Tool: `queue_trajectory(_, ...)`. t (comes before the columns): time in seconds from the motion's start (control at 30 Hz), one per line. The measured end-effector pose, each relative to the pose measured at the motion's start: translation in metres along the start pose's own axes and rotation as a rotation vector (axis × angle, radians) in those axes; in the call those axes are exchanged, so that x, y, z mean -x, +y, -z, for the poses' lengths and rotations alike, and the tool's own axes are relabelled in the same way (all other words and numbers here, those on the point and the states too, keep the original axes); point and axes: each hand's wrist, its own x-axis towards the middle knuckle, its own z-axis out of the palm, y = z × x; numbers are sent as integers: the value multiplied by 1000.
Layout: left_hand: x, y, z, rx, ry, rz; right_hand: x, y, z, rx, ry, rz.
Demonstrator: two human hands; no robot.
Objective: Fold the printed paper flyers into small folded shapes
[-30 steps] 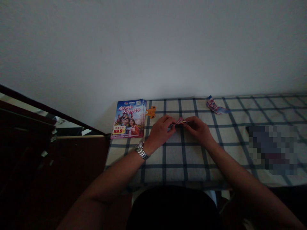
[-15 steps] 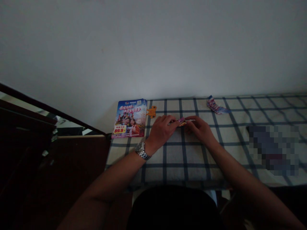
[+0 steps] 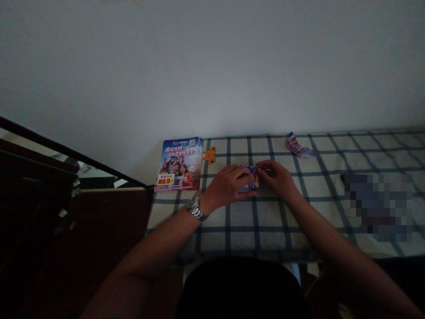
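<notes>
A small folded piece of colourful paper [image 3: 253, 176] is held between both my hands over the checked cloth [image 3: 265, 212]. My left hand [image 3: 229, 186], with a metal watch [image 3: 195, 208] on the wrist, grips the paper's left side with curled fingers. My right hand [image 3: 277, 179] pinches its right side. Most of the paper is hidden by my fingers.
A stack of blue printed flyers [image 3: 179, 164] lies at the cloth's far left corner, with a small orange object [image 3: 209, 154] beside it. Another folded paper piece [image 3: 298, 147] lies near the wall. A dark blurred item [image 3: 378, 206] sits at right. Dark furniture [image 3: 66, 230] stands to the left.
The paper, held flat and thin between my fingertips before, now stands up as a wider folded shape. Both hands have closed in on it slightly.
</notes>
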Motion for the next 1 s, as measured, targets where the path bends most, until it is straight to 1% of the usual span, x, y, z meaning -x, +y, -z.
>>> queue_trajectory(0.07, 0, 0, 1, 49, 45, 32, 0, 1, 0, 3, 3, 2)
queue_trajectory(0.2, -2, -1, 2, 72, 111, 164, 0, 0, 0, -24, -16, 11)
queue_trajectory(0.3, -2, -2, 1, 101, 95, 202, 2, -1, -1, -39, -26, 7)
queue_trajectory(0.5, -1, -4, -4, 170, 52, 216, 4, 0, -2, -40, -58, 3)
queue_trajectory(0.63, 0, -4, -4, 202, 36, 235, 4, -2, -3, -12, -25, 8)
queue_trajectory(0.73, -1, -4, -6, 209, 47, 277, 5, -4, -5, 86, 9, 28)
queue_trajectory(0.8, -1, -3, -7, 208, 63, 311, 6, -5, -5, 171, 4, 71)
queue_trajectory(0.9, -2, -3, -9, 207, 77, 355, 7, -6, -6, 314, -25, 202)
queue_trajectory(1.0, -1, -3, -11, 203, 78, 377, 7, -8, -6, 471, -83, 312)
